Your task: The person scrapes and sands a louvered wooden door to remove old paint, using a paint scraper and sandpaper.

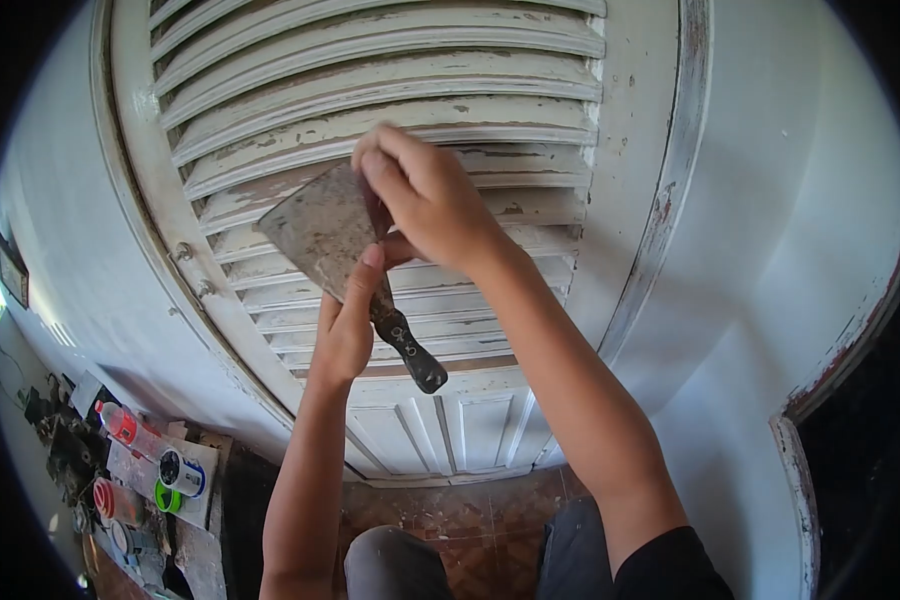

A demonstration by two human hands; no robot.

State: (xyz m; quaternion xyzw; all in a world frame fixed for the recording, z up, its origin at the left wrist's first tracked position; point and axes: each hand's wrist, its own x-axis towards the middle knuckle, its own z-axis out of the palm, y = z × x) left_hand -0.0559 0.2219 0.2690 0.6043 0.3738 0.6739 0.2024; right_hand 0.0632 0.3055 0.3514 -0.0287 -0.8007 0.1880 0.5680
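A wide metal scraper point(315, 225) with a dark handle point(410, 350) is pressed flat against the slats of a white louvred shutter door point(390, 90) whose paint is flaking. My right hand point(425, 195) comes in from the lower right and presses its fingers on the top of the blade near the handle's neck. My left hand point(348, 320) reaches up from below, thumb against the blade's lower edge and fingers by the handle. Both hands hold the scraper against the slats at mid-height of the door.
A white wall point(770, 200) flanks the door on both sides, with a worn frame edge point(660, 220) at the right. At lower left lie a red-capped bottle point(125, 425), tins and other clutter point(160, 480). Brown floor tiles point(470, 515) show below, between my knees.
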